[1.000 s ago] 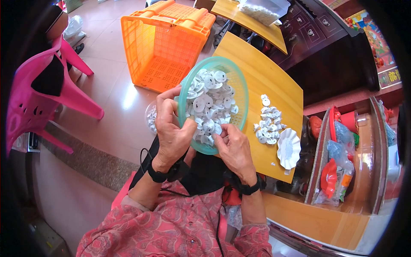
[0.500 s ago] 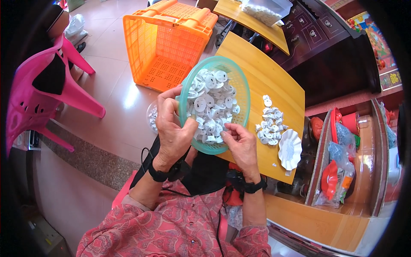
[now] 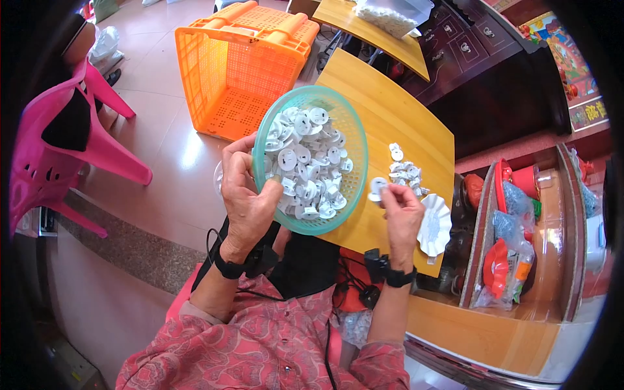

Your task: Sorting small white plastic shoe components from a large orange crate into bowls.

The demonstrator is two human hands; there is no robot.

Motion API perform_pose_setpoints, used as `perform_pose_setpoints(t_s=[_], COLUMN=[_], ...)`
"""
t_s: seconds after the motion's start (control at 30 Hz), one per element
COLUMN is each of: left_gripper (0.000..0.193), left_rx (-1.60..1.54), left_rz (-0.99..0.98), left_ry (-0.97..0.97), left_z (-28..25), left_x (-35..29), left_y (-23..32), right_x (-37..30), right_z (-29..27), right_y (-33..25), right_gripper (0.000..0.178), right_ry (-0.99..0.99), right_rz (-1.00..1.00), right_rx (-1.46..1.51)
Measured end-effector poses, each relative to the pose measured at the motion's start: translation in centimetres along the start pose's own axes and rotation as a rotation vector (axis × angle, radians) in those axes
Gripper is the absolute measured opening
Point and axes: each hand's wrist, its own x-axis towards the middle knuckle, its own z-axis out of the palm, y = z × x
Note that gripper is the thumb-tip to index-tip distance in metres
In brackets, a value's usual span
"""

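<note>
A pale green plastic basket (image 3: 356,195), tilted toward me, is full of small round white plastic parts (image 3: 303,153). My left hand (image 3: 248,198) grips its left rim, thumb over the edge and fingers behind it. To the right of the basket, my right hand (image 3: 402,214) pinches one white plastic part (image 3: 377,188) between thumb and fingers. Just beyond that hand, a small pile of similar white parts (image 3: 405,171) lies on the yellow wooden table (image 3: 383,110). A white scalloped dish (image 3: 434,226) sits on the table beside the pile, close to my right hand.
An orange plastic crate (image 3: 242,71) lies on its side on the floor ahead. A pink plastic chair (image 3: 65,156) stands at the left, with a person partly visible behind it. Dark drawers (image 3: 465,49) and a shelf holding red items and bags (image 3: 510,240) are at the right.
My right hand has moved from the basket's rim to the right and now holds a white part clear of it. My left hand still grips the basket.
</note>
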Motion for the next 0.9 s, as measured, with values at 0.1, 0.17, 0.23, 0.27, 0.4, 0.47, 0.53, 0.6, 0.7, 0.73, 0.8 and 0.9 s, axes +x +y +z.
perform_pose_setpoints(t_s=[0.1,0.17,0.23,0.27,0.4,0.47,0.53,0.6,0.7,0.73,0.8,0.9], left_gripper=[0.017,0.018,0.018,0.018,0.018,0.018,0.018,0.018,0.018,0.018,0.018,0.018], left_rx=[-0.016,-0.043,-0.042,-0.049,-0.031,0.001,0.006,0.011,-0.009,-0.025,-0.041,0.007], left_rz=[-0.004,-0.011,-0.002,0.006,-0.005,0.047,0.050,0.054,-0.004,-0.007,-0.010,0.010], left_ry=[0.003,-0.007,-0.007,-0.013,-0.012,0.031,0.025,0.019,0.003,0.003,0.005,0.001], left_z=[0.3,0.4,0.3,0.3,0.3,0.1,0.2,0.3,0.2,0.1,0.0,-0.1], left_x=[0.0,0.0,-0.1,0.0,0.1,0.1,0.2,0.1,-0.1,-0.1,-0.1,-0.1], left_y=[0.1,0.0,-0.2,-0.2,0.0,-0.1,0.1,0.3,0.2,0.2,-0.1,-0.3], right_x=[2.9,4.2,4.3,4.1,0.5,-2.1,-3.5,-3.9,-3.5,-3.2,-2.6,-2.1], right_z=[-3.7,-4.9,-4.8,-4.6,0.0,3.6,5.8,6.9,7.6,7.6,7.5,7.4], right_y=[3.3,4.3,4.1,3.6,-0.1,-2.2,-3.2,-3.4,-2.8,-2.4,-1.5,-0.9], right_gripper=[0.011,0.014,0.015,0.017,0.022,0.029,0.034,0.043,0.042,0.042,0.032,0.023], right_ry=[0.161,0.341,0.386,0.440,0.137,-0.149,-0.276,-0.423,-0.465,-0.468,-0.524,-0.506], right_rz=[-0.056,-0.116,-0.206,-0.296,-0.331,-0.269,-0.263,-0.359,-0.273,-0.273,-0.105,-0.085], right_rx=[-0.203,-0.522,-0.602,-0.685,-0.446,-0.367,-0.374,-0.479,-0.371,-0.371,-0.127,-0.027])
